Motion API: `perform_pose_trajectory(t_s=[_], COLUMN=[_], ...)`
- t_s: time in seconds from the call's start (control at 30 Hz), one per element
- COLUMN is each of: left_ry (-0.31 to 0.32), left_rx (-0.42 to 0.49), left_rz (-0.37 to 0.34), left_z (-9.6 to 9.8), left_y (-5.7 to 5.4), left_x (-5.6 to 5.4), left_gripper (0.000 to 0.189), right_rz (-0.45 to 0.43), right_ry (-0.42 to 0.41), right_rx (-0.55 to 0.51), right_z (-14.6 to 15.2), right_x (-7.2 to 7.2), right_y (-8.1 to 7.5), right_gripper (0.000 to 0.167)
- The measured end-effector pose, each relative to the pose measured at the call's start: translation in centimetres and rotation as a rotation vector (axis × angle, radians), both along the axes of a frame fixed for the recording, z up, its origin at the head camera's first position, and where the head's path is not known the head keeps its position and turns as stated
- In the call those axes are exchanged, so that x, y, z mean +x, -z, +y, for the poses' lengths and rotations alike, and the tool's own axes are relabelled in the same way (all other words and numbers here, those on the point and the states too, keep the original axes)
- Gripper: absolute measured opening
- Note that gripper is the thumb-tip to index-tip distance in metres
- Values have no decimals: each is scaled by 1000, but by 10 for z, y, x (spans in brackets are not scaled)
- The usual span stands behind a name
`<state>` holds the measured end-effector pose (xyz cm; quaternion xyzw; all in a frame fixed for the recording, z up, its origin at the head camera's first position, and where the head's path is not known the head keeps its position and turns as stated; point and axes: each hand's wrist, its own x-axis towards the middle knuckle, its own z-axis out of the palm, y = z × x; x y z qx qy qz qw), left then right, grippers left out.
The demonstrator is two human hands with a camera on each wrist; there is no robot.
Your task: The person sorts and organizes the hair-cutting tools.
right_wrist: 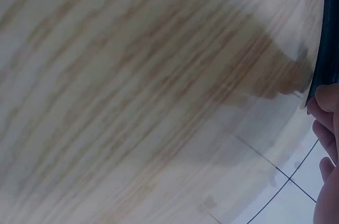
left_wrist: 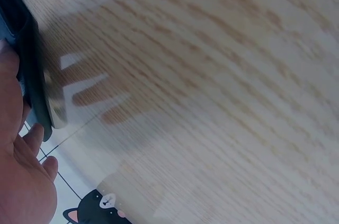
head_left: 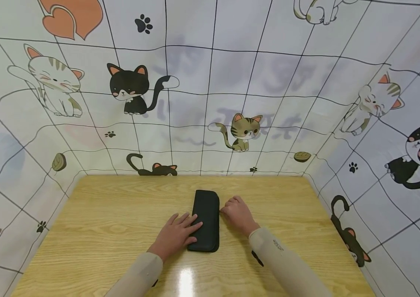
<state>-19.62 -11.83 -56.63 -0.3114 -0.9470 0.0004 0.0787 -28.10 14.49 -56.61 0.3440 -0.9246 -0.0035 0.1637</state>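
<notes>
A long black wallet-like case (head_left: 207,222) lies flat on the wooden table, with rounded corners along its right side. My left hand (head_left: 174,236) rests on its lower left part, fingers spread and fairly straight. At the right edge of the case, my right hand (head_left: 238,214) has curled fingers, the thumb and forefinger pinching at that edge. In the right wrist view the pinching fingers (right_wrist: 329,102) meet the dark rim of the case (right_wrist: 329,33); any small pull between them is hidden. The left wrist view shows the end of the case (left_wrist: 32,44) beside the left hand (left_wrist: 21,176).
The light wooden table (head_left: 120,206) extends on both sides of the case. White sheeting (head_left: 187,74) printed with cats and grid lines encloses the table at the back and sides. A bright reflection lies near the front of the tabletop.
</notes>
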Motion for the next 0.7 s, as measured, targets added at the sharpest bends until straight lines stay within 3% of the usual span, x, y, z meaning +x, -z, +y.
perform_pose_trajectory(t_s=[0.5,0.7], left_ry=[-2,-13], left_rx=[-8,-15], left_rz=[3,-26], left_z=[1,0], left_y=[1,4], left_x=[0,0], left_gripper=[54,54], right_rz=[18,15], right_ry=[-27,-42], right_rx=[2,7], right_z=[1,1], right_x=[15,24], right_y=[0,-3], right_gripper=[7,7])
